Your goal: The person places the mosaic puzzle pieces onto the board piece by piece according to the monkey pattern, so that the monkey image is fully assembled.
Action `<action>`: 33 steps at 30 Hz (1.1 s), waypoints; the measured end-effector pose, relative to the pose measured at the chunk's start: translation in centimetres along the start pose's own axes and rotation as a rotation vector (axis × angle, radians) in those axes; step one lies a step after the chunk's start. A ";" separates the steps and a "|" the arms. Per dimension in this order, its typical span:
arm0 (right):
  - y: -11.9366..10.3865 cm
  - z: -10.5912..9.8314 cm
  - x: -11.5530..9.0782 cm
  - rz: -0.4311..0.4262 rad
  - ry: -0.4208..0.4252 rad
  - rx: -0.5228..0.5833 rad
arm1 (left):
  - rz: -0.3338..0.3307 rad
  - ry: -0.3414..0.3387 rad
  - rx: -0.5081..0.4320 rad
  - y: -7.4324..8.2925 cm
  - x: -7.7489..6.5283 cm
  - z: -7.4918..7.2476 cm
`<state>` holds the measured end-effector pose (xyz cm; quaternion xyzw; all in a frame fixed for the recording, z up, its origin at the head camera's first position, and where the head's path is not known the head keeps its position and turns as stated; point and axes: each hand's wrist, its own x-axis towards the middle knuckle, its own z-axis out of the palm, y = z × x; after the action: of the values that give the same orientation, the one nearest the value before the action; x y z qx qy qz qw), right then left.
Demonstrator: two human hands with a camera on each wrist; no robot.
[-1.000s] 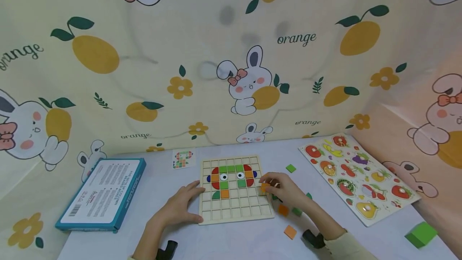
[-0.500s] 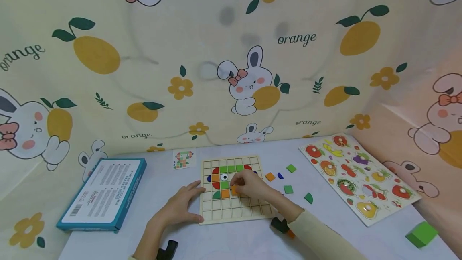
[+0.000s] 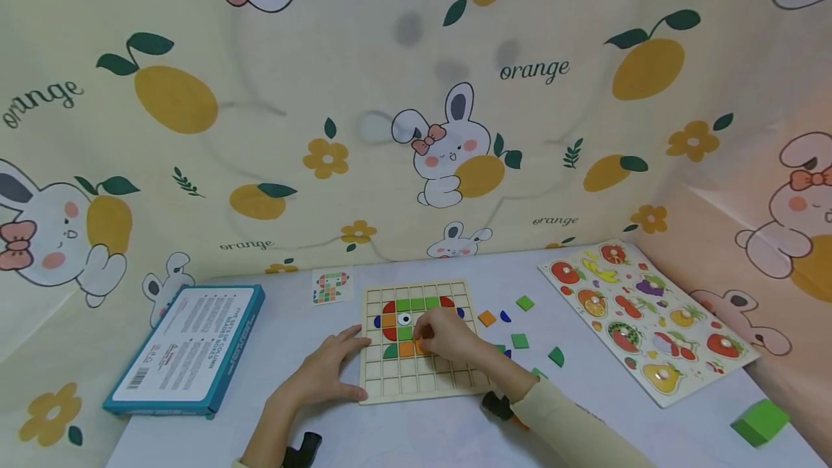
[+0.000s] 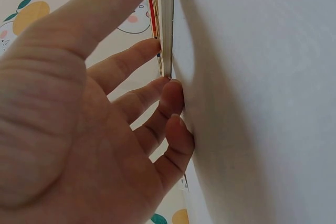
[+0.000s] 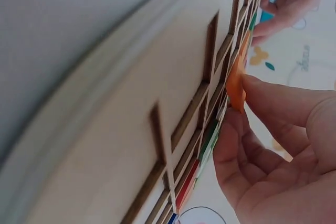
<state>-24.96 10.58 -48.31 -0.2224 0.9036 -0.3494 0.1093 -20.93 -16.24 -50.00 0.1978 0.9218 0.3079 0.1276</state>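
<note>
A wooden grid board [image 3: 429,386] lies on the table, with several red, green, orange, blue and eye-patterned tiles set in its upper part. My left hand [image 3: 318,373] rests at the board's left edge, thumb and fingers spread and touching the rim. Over the middle of the grid, my right hand [image 3: 448,338] pinches an orange square tile [image 5: 237,85] between thumb and fingers. In the right wrist view that tile is tilted at its cell, beside another orange tile [image 3: 406,349]. The right hand hides the tiles behind it on the board's right side.
Loose pieces lie right of the board, among them an orange square [image 3: 486,318], green squares [image 3: 519,341] and a green quarter-round [image 3: 555,357]. A pattern card [image 3: 332,286] is behind the board, a blue box [image 3: 182,349] at left, a fruit puzzle [image 3: 640,323] and green block [image 3: 760,422] at right.
My right hand has moved left from the loose pieces to the middle of the board, carrying the orange tile. Over the last half second it shifts only slightly. The left hand stays put.
</note>
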 end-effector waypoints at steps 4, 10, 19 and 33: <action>0.1 0.3 0.0 -0.001 0.008 -0.008 | -0.007 -0.002 -0.003 0.0 0.0 0.0; 0.2 0.6 -0.1 -0.017 0.015 -0.025 | -0.018 -0.012 -0.006 0.1 0.0 0.1; 0.2 0.6 -0.2 -0.036 0.040 -0.020 | -0.014 -0.010 -0.012 0.1 -0.1 0.1; 2.1 -2.8 -1.7 -0.008 0.120 0.042 | -0.016 -0.005 -0.006 0.1 0.0 0.0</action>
<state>-25.19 14.41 -47.58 -0.2024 0.9002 -0.3813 0.0581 -20.87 -16.18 -49.92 0.1905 0.9222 0.3090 0.1329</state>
